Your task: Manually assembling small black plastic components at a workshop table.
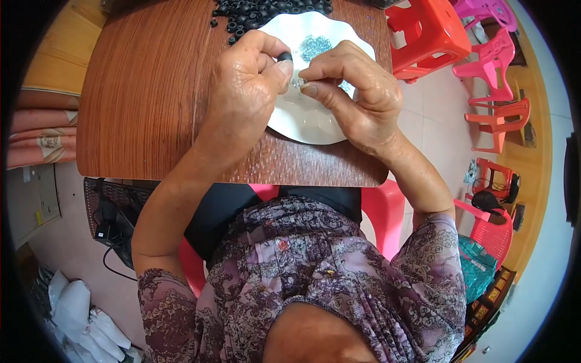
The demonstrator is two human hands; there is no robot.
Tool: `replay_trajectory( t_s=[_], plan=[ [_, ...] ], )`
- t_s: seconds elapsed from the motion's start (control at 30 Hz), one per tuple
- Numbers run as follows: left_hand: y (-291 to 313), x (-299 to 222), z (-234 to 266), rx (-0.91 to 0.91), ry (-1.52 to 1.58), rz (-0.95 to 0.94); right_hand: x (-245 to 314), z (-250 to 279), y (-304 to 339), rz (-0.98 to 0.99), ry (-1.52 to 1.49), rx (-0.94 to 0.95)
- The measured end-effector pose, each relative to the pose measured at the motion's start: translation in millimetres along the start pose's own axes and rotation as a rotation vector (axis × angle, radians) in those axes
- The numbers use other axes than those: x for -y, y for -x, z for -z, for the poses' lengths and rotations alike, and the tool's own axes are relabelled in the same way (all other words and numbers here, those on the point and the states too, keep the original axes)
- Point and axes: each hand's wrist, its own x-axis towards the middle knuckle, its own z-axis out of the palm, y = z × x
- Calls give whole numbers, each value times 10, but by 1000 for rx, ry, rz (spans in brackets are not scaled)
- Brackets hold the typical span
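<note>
My left hand [247,69] is closed, pinching a small black cap-like piece [284,57] between thumb and fingers. Beside it, my right hand [358,91] is closed in a pinch, thumb against forefinger; whatever lies between those fingertips is too small to make out. Both hands hover over a white plate [308,130] with a scalloped rim. A patch of tiny clear, glassy-looking pieces [316,46] lies in the plate, and more glint between and behind my fingers. Past the plate's far left side spreads a heap of black cap-like pieces [260,11], several of them loose at its edge.
All this rests on a brown wood-grain table [145,109] whose near edge meets my lap. A red stool [430,36] stands off the right side, with pink chairs [493,69] beyond. At lower left lies a dark basket [112,212] with a cable.
</note>
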Motion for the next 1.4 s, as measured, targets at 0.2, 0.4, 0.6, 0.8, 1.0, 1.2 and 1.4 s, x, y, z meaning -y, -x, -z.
replay_trajectory(
  t_s=[0.2,0.4,0.6,0.8,1.0,1.2,1.4],
  plan=[
    [-48,18,22,28,-329,-46,-1,72,43,-154,-19,52],
    [0,-47,54,23,46,-34,26,117,85,-316,-101,9],
    [87,-43,83,12,349,157,125,90,4,-219,-109,-48],
    [128,-20,85,-34,390,84,141,59,-88,-118,47,23],
    [159,-56,67,-101,352,56,141,-18,-193,78,185,3],
    [142,-81,139,-153,335,38,210,-143,-277,355,461,11],
    [107,-4,315,-115,658,122,205,-403,-324,291,349,-28]
  ],
)
